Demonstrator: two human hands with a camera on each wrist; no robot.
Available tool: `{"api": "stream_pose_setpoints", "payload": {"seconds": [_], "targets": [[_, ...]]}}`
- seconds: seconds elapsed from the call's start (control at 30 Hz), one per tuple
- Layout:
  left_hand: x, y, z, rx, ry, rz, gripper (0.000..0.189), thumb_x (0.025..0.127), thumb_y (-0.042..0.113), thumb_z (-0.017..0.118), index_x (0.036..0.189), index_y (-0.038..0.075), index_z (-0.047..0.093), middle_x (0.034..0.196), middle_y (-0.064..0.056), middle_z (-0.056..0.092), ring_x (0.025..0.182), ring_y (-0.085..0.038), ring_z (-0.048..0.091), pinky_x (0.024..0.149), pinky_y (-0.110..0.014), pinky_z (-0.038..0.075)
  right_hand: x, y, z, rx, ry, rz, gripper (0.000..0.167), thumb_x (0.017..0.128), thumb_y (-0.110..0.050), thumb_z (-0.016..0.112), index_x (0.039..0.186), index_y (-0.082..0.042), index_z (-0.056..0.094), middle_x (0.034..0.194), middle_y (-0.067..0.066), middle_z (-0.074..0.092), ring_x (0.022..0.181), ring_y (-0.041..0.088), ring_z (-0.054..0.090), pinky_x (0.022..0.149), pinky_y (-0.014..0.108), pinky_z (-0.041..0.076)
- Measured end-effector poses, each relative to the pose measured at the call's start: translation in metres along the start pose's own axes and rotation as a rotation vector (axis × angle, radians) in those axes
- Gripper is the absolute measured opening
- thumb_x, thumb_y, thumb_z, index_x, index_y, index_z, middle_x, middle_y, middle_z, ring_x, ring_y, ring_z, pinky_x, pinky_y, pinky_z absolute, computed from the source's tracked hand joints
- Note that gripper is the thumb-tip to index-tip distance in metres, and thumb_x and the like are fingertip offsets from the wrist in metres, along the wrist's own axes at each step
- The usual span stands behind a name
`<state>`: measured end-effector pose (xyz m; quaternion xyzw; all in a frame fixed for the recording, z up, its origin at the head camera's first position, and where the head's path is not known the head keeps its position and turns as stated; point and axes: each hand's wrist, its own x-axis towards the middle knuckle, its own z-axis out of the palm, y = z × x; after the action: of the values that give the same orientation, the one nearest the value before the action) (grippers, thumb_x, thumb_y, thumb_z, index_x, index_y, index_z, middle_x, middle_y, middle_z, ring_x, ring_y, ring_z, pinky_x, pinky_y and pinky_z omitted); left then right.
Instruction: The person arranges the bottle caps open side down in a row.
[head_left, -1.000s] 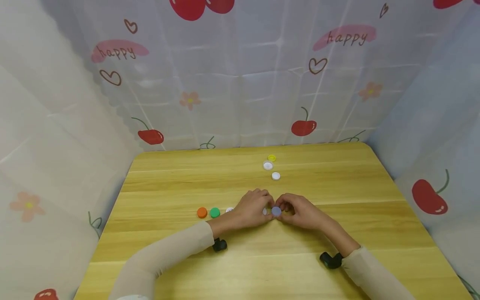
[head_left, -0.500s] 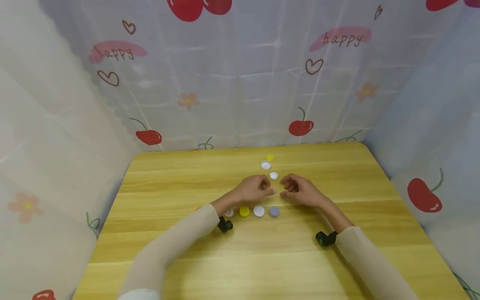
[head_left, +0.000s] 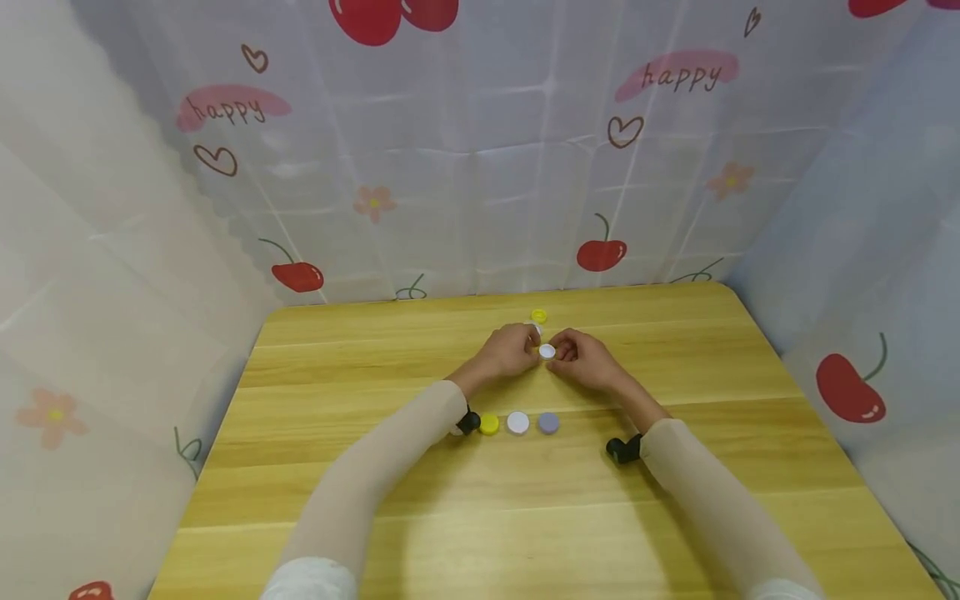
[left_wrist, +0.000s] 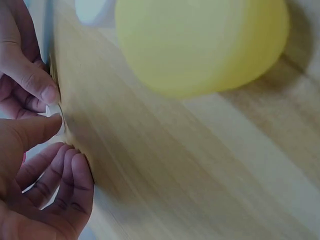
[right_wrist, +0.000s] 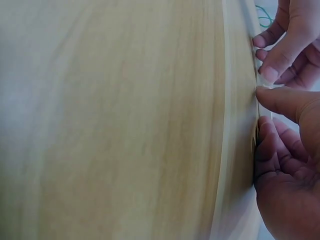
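Both hands meet at a small white bottle cap (head_left: 547,352), which lies with its hollow side up near the back of the table. My left hand (head_left: 510,350) has thumb and fingers at the cap's left edge. From the other side, my right hand (head_left: 587,360) holds its thumb and forefinger at the right edge. In the left wrist view the two thumbs come close together at the white cap (left_wrist: 55,112), whose far side is hidden. Just behind, the left fingers partly cover another white cap (head_left: 536,330).
A yellow cap (head_left: 539,316) lies farthest back. Nearer the person stand a yellow cap (head_left: 489,425), a white cap (head_left: 517,423) and a lilac cap (head_left: 549,423) in a row on the wooden table (head_left: 480,517). The left sleeve (head_left: 405,433) hides the row's left part.
Both hands have left the lilac cap in the front row and moved back over the table to the small white cap. Their fingers have closed in around its edges.
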<state>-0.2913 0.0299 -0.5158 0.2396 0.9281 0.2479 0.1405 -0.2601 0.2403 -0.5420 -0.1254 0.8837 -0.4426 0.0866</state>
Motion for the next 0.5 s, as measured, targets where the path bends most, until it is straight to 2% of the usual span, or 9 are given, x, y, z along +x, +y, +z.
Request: {"api": "stream_pose_setpoints", "payload": {"seconds": [0.23, 0.4, 0.5], "targets": [[0.0053, 0.0040, 0.0005, 0.049, 0.009, 0.024, 0.019, 0.102, 0.023, 0.076, 0.118, 0.015, 0.072, 0.092, 0.001, 0.070, 0.083, -0.014, 0.060, 0.078, -0.031, 0.050, 0.0030, -0.0009, -0.0006, -0.015, 0.011, -0.002, 0.030, 0.098, -0.011, 0.079, 0.122, 0.001, 0.068, 0.098, 0.013, 0.068, 0.085, 0.018, 0.061, 0.075, 0.023, 0.050], [0.0062, 0.0038, 0.0010, 0.082, 0.001, 0.050, 0.019, 0.103, 0.025, 0.075, 0.119, 0.016, 0.072, 0.093, 0.002, 0.069, 0.083, -0.012, 0.060, 0.077, -0.029, 0.050, 0.0024, -0.0010, -0.0018, -0.033, 0.011, -0.026, 0.028, 0.098, -0.011, 0.079, 0.121, 0.001, 0.069, 0.098, 0.014, 0.069, 0.085, 0.019, 0.061, 0.076, 0.023, 0.050], [0.0050, 0.0005, -0.0004, 0.075, 0.001, 0.092, 0.021, 0.102, 0.027, 0.077, 0.118, 0.016, 0.072, 0.096, 0.002, 0.072, 0.086, -0.012, 0.063, 0.079, -0.030, 0.052, 0.0019, -0.0005, -0.0032, -0.058, 0.004, -0.060, 0.027, 0.099, -0.013, 0.079, 0.120, 0.000, 0.069, 0.097, 0.013, 0.070, 0.084, 0.018, 0.061, 0.075, 0.023, 0.050]]}}
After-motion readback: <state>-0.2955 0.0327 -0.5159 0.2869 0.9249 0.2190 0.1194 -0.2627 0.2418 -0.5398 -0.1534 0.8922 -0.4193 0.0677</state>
